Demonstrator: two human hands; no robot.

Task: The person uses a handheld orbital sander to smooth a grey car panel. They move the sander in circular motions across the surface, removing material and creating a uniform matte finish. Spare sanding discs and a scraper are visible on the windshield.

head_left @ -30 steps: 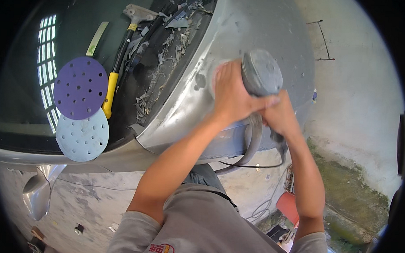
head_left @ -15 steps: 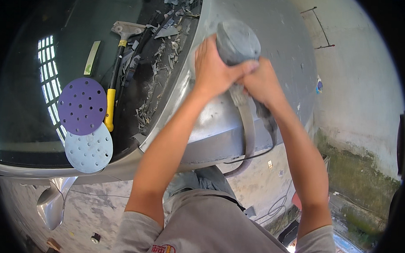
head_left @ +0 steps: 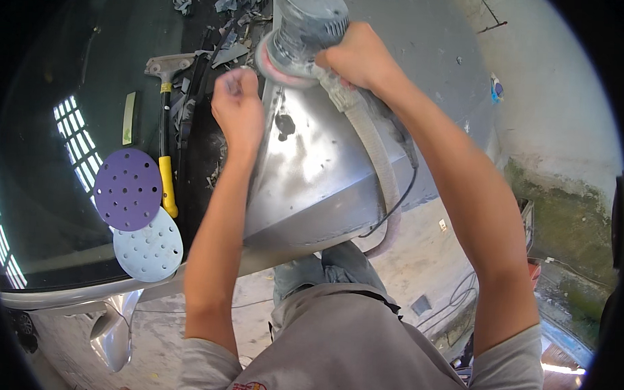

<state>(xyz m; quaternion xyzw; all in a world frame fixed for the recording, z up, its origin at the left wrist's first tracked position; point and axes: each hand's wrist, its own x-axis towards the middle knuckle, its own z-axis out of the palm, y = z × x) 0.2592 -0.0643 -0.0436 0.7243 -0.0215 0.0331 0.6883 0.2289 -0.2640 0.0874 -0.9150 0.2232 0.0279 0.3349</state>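
1. Two hands work at the far end of a bare grey car panel [head_left: 326, 175]. The right hand [head_left: 361, 56] is wrapped tight round the neck of a round sander [head_left: 305, 26], tilted with its pad off the metal.
2. The left hand [head_left: 238, 110] lies half-curled against the panel's left edge, holding nothing.
3. The near metal looks rubbed bright, while the far stretch seems less worked.
4. On the windscreen [head_left: 62, 76] to the left lie a purple disc [head_left: 128, 188], a pale disc [head_left: 149, 244] and a yellow-handled scraper [head_left: 164, 183].

Left of the left hand [head_left: 238, 110], the dark windscreen [head_left: 69, 63] carries a purple perforated sanding disc [head_left: 127, 189] overlapping a pale blue one [head_left: 149, 245], a yellow-handled scraper [head_left: 164, 155] just beside them, and torn tape scraps [head_left: 226, 6].
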